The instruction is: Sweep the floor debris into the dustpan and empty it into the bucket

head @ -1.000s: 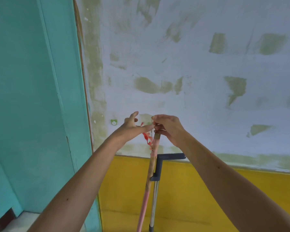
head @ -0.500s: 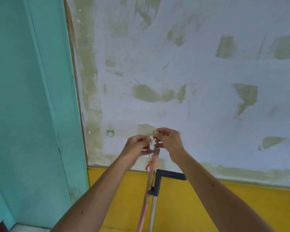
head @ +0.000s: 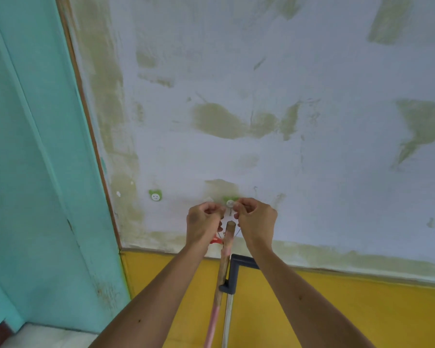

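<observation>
Both hands are up at the wall: the left hand [head: 204, 221] is curled, fingertips pinched on a thin string [head: 237, 232], and the right hand [head: 256, 217] is curled the same way, pinching the other side of that loop. Between them sits a small hook [head: 229, 204] with a smiley face, stuck to the wall [head: 286, 71], and the two hands hold the loop right at it. Whether the string is over the hook yet, I cannot tell.

Just below the hands the broom handle [head: 222, 270] hangs down, its wooden tip between the two wrists, the lower part pink. A scrap of red tie [head: 216, 241] shows beside it under the left hand. Touching the broom on its right stands the dustpan handle [head: 232, 272], a dark grey bent grip on a metal pole, running down out of frame. The pan itself is out of view.

A second smiley hook [head: 155, 195] sits to the left, well apart from the hands. The wall is patchy pale blue above, yellow below; a teal door [head: 35, 172] fills the left side, with a strip of pale floor [head: 43, 335] at the corner.
</observation>
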The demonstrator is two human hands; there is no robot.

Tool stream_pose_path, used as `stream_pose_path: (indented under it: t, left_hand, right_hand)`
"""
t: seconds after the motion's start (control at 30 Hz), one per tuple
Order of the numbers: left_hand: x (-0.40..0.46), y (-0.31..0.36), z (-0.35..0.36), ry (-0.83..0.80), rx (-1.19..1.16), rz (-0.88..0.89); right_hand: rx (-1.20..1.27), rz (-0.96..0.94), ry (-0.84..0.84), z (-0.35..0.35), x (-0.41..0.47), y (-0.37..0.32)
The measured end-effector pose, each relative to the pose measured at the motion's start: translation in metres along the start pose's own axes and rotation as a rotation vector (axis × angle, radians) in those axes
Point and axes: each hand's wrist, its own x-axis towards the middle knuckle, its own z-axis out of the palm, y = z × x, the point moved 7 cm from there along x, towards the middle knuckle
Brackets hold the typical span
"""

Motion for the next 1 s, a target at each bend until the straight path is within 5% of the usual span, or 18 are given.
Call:
stream_pose_path:
  t: [0.43,0.67,1.0]
  left_hand:
    - [-0.008,-0.049,0.007,0.06,-0.108,-0.167]
    - [-0.007,-0.046,0.005,0.005,-0.041,-0.091]
    - [-0.019,-0.022,0.009,-0.125,0.278,0.101]
  right_hand:
    - [0.013,0.076,-0.035,0.018,-0.022,0.035]
    - [0.092,0.12,-0.039,0.021,-0.024,0.042]
    - [-0.016,0.171,-0.285,0.022,-0.032,0.031]
